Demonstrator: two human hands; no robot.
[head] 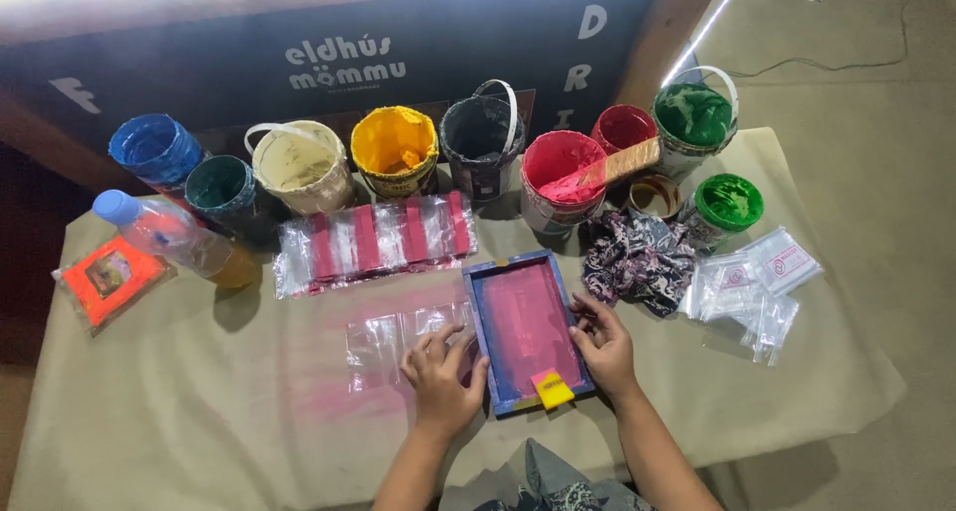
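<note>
- Left hand [439, 372] lay flat on the desk [199, 411], fingers spread, its fingertips on a clear bag [383, 340] and its thumb side against the frame's left edge; it gripped nothing.
- Right hand [603, 346] curled loosely on the frame's right edge, thumb on the rail, fingers down the outside.
- One frame [525, 330], blue-rimmed with a pink-stained screen, sat flat at the desk's front centre between both hands.
- Its long axis ran from the person toward the buckets, far end tipped slightly left.
- One yellow squeegee [553, 388] rested on the near right corner.
- Ten paint tubs stood in a row at the back; a wooden stick [617, 166] lay across the pink one [558, 180].
- One row of red-striped bags [373, 240] lay behind the frame.
- One bottle [174, 238] lay on its side at left, one orange packet [108, 277] just beside it.
- One patterned rag [637, 258] was right of the frame, with a pile of small bags [752, 287] beyond.
</note>
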